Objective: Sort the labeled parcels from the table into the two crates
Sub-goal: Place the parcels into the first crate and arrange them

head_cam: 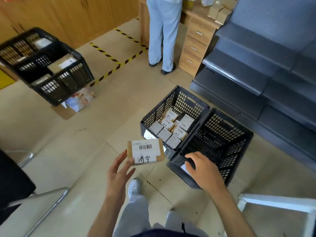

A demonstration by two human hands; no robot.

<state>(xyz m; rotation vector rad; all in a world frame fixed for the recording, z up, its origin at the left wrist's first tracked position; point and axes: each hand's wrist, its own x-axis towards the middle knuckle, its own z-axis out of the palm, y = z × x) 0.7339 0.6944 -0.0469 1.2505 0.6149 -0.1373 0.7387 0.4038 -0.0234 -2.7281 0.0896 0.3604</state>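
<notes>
- Parcel, a small cardboard box bearing a white label with a barcode and handwritten characters, is held up over the floor by the left hand; the grip is clamped on its left end, thumb on top at the near-left corner, the other fingers hidden beneath.
- Well to the upper left of that grip, a black stacked crate with boxes inside is seen, blurred.
- Just beyond and to the right of the held parcel, the left crate is filled with labeled boxes.
- Touching its right side, the right crate is seen.
- The right hand is laid on that crate's near rim, its grip closed over the edge.
- Behind both crates, a second person's legs are seen beside a wooden bench.
</notes>
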